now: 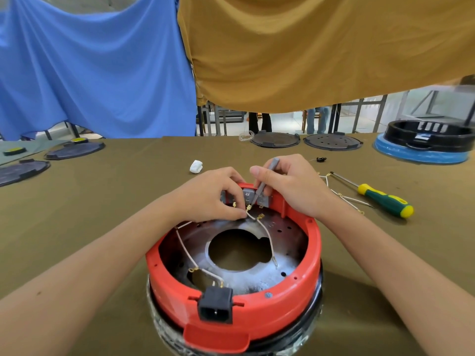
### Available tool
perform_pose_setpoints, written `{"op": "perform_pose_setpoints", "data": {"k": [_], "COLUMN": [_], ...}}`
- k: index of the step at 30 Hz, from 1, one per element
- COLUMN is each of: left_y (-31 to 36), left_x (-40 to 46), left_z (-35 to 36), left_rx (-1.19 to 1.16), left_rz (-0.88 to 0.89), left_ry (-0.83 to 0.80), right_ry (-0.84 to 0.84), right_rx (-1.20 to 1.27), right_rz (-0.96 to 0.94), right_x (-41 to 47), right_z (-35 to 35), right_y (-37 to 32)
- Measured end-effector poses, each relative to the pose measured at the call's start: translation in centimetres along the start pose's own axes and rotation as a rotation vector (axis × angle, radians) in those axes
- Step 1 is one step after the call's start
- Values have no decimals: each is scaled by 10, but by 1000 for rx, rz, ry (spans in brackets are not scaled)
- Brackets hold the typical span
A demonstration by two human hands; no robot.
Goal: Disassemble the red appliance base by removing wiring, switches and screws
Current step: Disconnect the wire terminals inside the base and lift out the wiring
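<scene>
The red appliance base (295,291) lies upside down in front of me, its metal inner plate with a large hole showing. White wires (267,235) with brass terminals run across it, and a black power socket (216,305) sits at the near rim. At the far rim are grey switch blocks (264,200). My left hand (213,196) pinches a wire terminal right below the switches. My right hand (293,186) grips a thin grey tool (264,181), its tip at the switch terminals.
A green-and-yellow screwdriver (385,200) and loose removed wires (341,195) lie to the right. A white wad (196,166) and a small black part (320,159) lie beyond. Dark round plates (275,140) and a black-and-blue base (424,145) stand along the far edge. Cloths hang behind.
</scene>
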State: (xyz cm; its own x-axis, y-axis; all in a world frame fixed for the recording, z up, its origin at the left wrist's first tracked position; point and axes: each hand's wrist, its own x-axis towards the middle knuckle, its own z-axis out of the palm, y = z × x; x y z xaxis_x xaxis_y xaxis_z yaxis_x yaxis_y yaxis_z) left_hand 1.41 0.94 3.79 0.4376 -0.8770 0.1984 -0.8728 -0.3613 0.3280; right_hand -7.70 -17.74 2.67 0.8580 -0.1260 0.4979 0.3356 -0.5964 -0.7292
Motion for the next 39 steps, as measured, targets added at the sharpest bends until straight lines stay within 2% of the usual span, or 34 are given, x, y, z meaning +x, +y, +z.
{"op": "perform_pose_setpoints", "data": {"k": [12, 24, 33, 37, 39], "left_y": [4, 5, 6, 8, 9], "left_x": [-2, -2, -5, -9, -16], "left_z": [-1, -1, -4, -11, -19], "left_rx": [-55, -36, -110, -188, -116], "left_rz": [-7, -8, -12, -73, -120], "left_ry": [19, 32, 128, 178, 156], "right_ry": [101, 59, 77, 29, 14], "right_rx": [145, 157, 205, 245, 262], "right_rz": [57, 20, 31, 30, 33], "right_x": [0, 0, -1, -4, -4], "right_z": [1, 1, 1, 0, 0], "right_y": [2, 5, 3, 4, 5]}}
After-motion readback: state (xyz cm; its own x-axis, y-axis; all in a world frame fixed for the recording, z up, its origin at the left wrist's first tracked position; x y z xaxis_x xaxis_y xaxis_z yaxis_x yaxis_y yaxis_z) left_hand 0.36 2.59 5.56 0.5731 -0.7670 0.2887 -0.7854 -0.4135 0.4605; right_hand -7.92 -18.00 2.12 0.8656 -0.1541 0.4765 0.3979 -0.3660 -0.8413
